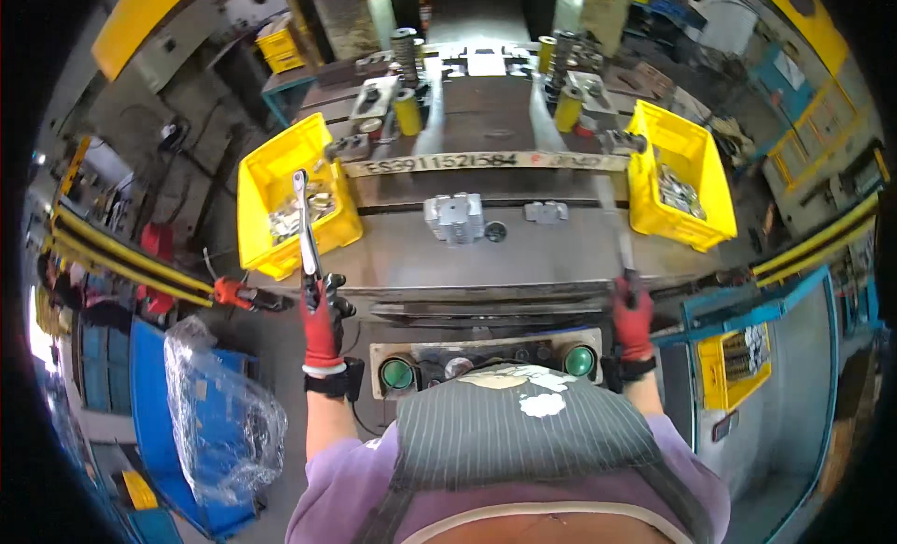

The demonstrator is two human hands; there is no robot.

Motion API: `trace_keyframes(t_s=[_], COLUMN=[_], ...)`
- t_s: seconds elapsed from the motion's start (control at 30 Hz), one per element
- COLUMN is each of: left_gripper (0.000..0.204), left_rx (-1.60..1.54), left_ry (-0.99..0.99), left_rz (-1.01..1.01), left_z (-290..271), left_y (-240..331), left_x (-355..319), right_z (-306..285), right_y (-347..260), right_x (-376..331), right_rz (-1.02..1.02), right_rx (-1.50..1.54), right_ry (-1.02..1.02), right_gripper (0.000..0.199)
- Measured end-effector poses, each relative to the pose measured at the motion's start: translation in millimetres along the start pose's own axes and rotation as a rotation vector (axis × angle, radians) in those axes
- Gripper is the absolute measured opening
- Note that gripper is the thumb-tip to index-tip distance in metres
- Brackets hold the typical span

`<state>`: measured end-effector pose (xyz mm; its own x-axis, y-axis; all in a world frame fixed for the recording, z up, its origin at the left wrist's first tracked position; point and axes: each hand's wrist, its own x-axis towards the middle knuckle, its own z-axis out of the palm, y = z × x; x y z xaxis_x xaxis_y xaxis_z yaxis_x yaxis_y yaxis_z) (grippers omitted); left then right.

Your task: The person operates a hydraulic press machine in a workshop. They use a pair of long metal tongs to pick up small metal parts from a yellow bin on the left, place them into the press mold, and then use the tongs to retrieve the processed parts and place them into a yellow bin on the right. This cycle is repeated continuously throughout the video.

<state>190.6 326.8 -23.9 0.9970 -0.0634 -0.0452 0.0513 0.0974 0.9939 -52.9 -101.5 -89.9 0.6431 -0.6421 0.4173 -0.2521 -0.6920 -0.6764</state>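
Note:
My left hand (323, 322), in a red glove, grips a long metal rod tool (305, 228) whose tip reaches into the yellow bin (262, 184) on the left, among small silvery metal parts. My right hand (633, 318), also in a red glove, holds a second long rod tool (611, 207) that stretches up toward the near corner of the right yellow bin (696, 165), which holds more metal parts. Between the hands lies the grey press table (467, 254) with a small metal block (455, 217) on it.
Two green round buttons (398, 374) (579, 361) sit on a control panel just before my body. Yellow cylinders and springs stand on the die at the back (407, 109). A blue cart with a plastic-wrapped bundle (220, 413) is at lower left, and a blue rack with a yellow box (738, 357) at right.

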Motion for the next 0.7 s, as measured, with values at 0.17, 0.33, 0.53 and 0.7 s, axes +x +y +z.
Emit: trace_keyframes(t_s=[0.17, 0.33, 0.53, 0.7], left_gripper=[0.03, 0.038, 0.038, 0.044], left_rx=[0.073, 0.089, 0.066, 0.082], left_ry=[-0.145, -0.219, -0.19, -0.206], left_rz=[0.043, -0.018, -0.009, 0.019], left_z=[34.3, 34.6, 34.4, 27.2], left_y=[-13.1, -32.5, -40.7, -59.8], left_x=[-6.4, -15.3, -21.2, -11.3], right_z=[25.9, 26.5, 30.9, 85.8], right_y=[-51.8, -78.8, -163.3, -202.0], right_x=[1.9, 18.8, 110.3, 205.5], right_rz=[0.154, 0.15, -0.137, -0.193], right_rx=[-0.101, 0.116, 0.234, -0.108], right_ry=[-0.259, -0.165, -0.02, -0.018], right_gripper=[0.047, 0.044, 0.045, 0.047])
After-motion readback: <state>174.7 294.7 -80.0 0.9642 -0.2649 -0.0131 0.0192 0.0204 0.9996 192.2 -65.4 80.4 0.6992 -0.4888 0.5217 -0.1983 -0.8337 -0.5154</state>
